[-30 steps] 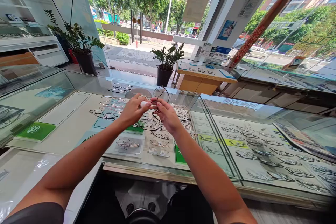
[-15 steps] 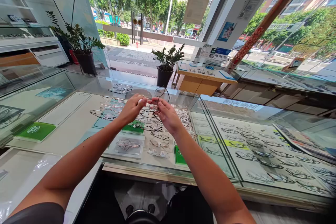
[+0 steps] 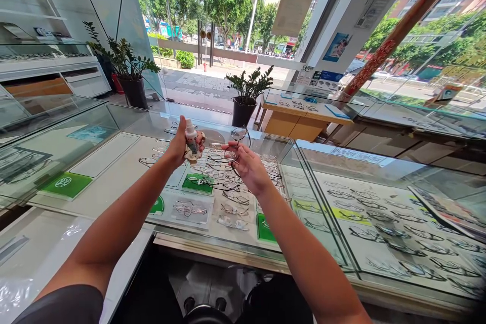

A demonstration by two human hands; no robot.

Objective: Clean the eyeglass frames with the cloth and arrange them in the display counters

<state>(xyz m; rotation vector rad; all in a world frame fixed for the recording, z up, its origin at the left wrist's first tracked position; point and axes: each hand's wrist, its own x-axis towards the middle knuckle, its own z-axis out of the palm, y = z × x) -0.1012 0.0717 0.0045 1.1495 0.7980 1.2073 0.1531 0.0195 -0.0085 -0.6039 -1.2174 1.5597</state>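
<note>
A small white spray bottle (image 3: 192, 136) stands upright in my left hand (image 3: 177, 148), whose fingers are wrapped round it. Bunched in the same hand, below and beside the bottle, is a beige cloth (image 3: 193, 156). My right hand (image 3: 246, 163) pinches a pair of round, dark-rimmed eyeglasses (image 3: 239, 133), one lens standing up above the fingers. The other lens is partly hidden by the fingers. Both hands are raised over the glass counter, a short gap between them. Beneath them, rows of eyeglass frames (image 3: 236, 197) lie in the display case.
The glass showcase (image 3: 224, 245) runs across in front of me. Another section with several eyeglasses (image 3: 395, 230) and a magazine (image 3: 444, 207) is at right. Beyond stand a potted plant (image 3: 245, 104), a second plant (image 3: 134, 91) and a wooden display table (image 3: 288, 124).
My left hand has moved left, away from the eyeglasses, and turned so that the spray bottle and cloth show. My right hand still holds the eyeglasses. The view has shifted slightly.
</note>
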